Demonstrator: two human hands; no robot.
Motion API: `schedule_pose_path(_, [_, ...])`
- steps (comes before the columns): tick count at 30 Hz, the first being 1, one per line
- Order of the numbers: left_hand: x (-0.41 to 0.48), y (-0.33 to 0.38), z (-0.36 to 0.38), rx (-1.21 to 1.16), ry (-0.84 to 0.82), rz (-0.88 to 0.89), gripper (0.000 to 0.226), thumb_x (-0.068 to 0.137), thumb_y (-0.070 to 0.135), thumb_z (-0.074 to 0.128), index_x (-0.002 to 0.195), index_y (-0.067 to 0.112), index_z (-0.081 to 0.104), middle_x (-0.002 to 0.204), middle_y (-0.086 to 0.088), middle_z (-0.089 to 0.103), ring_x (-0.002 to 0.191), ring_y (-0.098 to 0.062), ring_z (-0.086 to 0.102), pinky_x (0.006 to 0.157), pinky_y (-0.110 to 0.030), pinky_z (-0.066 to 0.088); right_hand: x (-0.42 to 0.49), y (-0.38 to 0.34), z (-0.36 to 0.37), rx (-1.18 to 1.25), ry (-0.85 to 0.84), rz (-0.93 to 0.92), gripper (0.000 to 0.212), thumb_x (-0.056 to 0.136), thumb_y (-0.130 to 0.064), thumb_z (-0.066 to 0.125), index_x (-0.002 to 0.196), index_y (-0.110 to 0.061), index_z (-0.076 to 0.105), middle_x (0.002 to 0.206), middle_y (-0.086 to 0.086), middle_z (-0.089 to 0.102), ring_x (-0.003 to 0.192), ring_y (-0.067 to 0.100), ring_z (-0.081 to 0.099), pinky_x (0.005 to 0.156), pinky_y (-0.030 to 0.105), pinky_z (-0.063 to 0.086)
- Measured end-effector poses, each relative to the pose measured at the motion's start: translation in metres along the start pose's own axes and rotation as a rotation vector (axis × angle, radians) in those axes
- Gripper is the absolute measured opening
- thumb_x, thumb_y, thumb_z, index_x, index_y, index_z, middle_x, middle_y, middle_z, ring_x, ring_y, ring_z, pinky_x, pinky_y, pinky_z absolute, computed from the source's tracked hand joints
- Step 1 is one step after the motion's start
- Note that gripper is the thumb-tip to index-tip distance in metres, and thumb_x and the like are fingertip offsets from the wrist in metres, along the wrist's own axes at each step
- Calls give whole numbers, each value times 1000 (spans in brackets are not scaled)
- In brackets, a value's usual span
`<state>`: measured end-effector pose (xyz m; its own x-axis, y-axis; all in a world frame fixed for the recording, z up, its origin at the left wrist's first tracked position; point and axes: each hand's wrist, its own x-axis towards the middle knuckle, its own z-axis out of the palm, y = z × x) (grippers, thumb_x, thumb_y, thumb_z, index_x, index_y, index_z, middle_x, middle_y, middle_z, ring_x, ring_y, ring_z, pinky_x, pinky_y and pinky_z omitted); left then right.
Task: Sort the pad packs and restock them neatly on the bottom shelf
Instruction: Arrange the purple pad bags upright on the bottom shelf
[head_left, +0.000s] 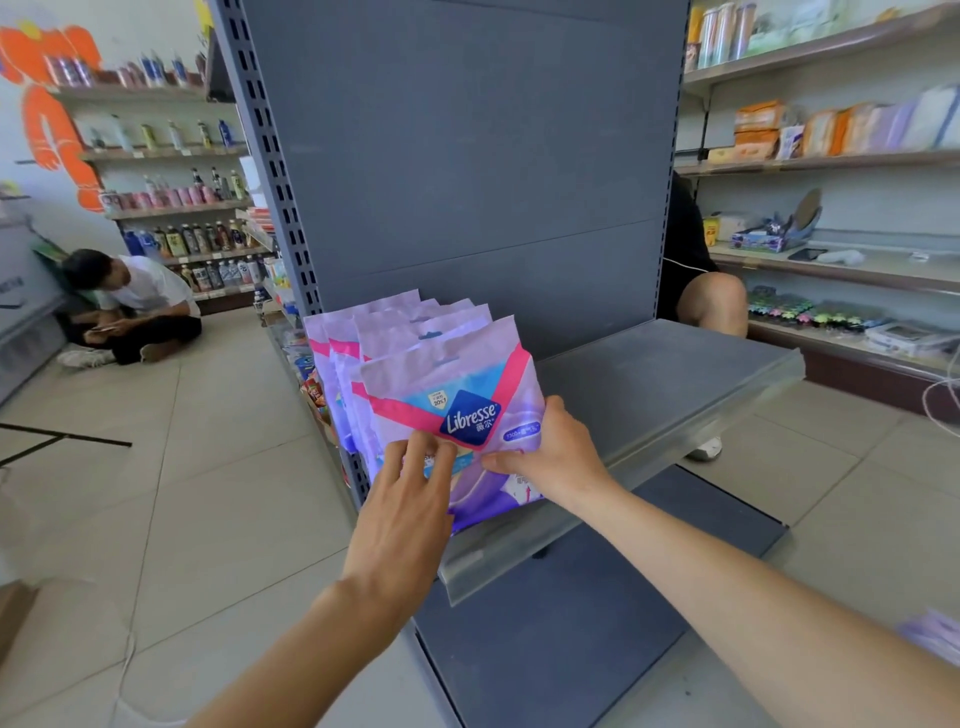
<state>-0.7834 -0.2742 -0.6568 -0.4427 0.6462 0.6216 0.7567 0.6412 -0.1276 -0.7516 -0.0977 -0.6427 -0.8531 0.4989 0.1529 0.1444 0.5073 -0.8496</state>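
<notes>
Several purple Libresse pad packs (452, 384) stand upright in a row at the left end of a grey metal shelf (675, 374). The front pack (467, 405) faces me, with a blue logo and a pink stripe. My left hand (410, 499) lies flat on its lower left front, fingers spread. My right hand (550, 452) grips its lower right edge, thumb on the front and fingers behind. The packs behind it are partly hidden. Another purple pack (935, 634) shows at the right edge of the view.
The shelf's clear plastic front lip (623, 499) runs along its edge, with the grey base deck (571, 623) below. A person (135, 306) sits on the floor at the left. Another person's knee (711, 301) shows behind the gondola. Stocked shelves (831, 156) line both walls.
</notes>
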Motion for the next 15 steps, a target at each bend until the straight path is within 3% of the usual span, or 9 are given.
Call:
schedule_pose_path(2, [-2,3,-1,-10,-39,-36,75,43,12,89,109,13,53,107,-6,52,87,-23,49,69,-31,56,-8,-1,-4,-145,23,-29,73,61,-43,86,111,-14,41,114,3,56,107,21,58,86,40,55])
schedule_pose_path(4, [-2,6,-3,2,-69,-56,69,46,12,88,107,13,57,106,-7,55,86,-25,54,66,-32,56,-17,-3,-10,-321,57,-80,69,69,-47,80,114,-12,41,115,4,51,109,21,53,87,35,52])
schedule_pose_path(11, [2,13,-17,48,-142,-66,65,44,14,89,104,13,64,104,-6,59,80,-26,58,61,-33,55,-50,-15,-37,-905,96,-382,48,94,-45,50,125,-9,44,121,7,50,110,23,53,87,30,45])
schedule_pose_path(15, [-2,20,-22,54,-183,-38,67,37,18,93,100,14,69,100,-3,63,79,-25,63,60,-29,56,-60,-12,-47,-973,22,-570,37,97,-31,43,127,-9,47,124,7,54,111,25,53,87,31,45])
